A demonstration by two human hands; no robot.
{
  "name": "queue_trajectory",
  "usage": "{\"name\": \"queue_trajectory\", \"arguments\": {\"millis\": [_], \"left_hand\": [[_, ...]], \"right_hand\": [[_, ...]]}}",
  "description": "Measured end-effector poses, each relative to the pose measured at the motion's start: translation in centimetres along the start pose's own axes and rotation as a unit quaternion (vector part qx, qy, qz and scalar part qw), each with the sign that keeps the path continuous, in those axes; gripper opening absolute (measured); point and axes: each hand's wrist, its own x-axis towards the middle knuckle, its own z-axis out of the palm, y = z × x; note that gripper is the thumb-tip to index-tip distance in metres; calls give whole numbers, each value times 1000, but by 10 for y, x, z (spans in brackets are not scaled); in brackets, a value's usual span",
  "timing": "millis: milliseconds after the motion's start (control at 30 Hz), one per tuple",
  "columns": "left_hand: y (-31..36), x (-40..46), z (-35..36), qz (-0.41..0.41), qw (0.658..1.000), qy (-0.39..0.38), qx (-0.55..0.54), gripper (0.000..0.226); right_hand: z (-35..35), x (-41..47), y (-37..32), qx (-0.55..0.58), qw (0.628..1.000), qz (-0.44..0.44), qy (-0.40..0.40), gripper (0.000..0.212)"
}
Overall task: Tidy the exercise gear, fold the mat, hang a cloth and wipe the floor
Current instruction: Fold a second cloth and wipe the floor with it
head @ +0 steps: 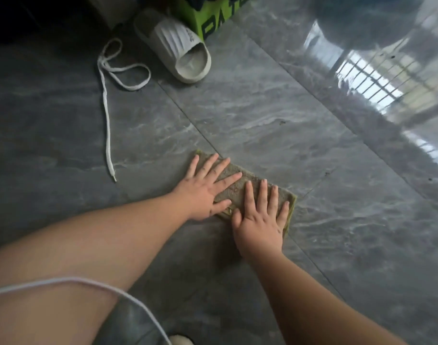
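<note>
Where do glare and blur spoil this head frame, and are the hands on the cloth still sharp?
Head view: window glare washes the glossy floor at upper right; the top edge is soft and dark, grout lines bow from the wide lens. The left hand, right hand and cloth are sharp.

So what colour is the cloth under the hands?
Grey-brown on top with a green edge, the cloth in the head view.

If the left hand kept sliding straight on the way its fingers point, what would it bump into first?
The left hand lies flat on the cloth, fingers aimed up and to the right. That line crosses only bare floor as far as the picture shows. The slipper and the lace lie off to its left.
</note>
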Motion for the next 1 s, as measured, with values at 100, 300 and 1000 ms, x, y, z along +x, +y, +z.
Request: {"name": "queue_trajectory", "arguments": {"millis": [100, 300, 1000], "left_hand": [[-2, 35, -26, 15, 999, -23, -23, 71], [-6, 74, -51, 52, 997, -52, -21, 71], [45, 305, -152, 67, 996, 51, 35, 71]], "right_hand": [[-27, 30, 7, -9, 999, 21, -43, 72], [-72, 58, 8, 1, 989, 53, -138, 71], [-139, 241, 124, 4, 991, 113, 75, 66]]}}
